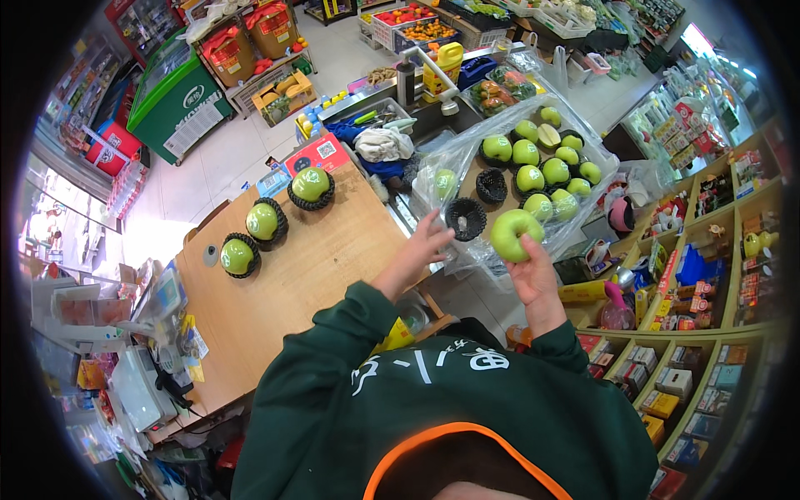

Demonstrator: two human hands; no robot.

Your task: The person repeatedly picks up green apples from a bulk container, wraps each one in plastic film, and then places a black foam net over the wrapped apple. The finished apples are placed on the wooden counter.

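A large green apple is in my right hand, its stem hollow facing up. My left hand has its fingers apart and holds nothing. Its fingertips are beside a bare black foam net cup; whether they touch it I cannot tell. A second bare foam net lies just beyond. Behind it, several green apples sit in a box lined with clear plastic film, many in black nets. On the wooden table to the left stand three stickered green apples in black foam nets.
A sink with a faucet, a yellow jug and a white cloth are beyond the table. Goods shelves curve around on the right. A scale-like device and clutter line the table's left edge.
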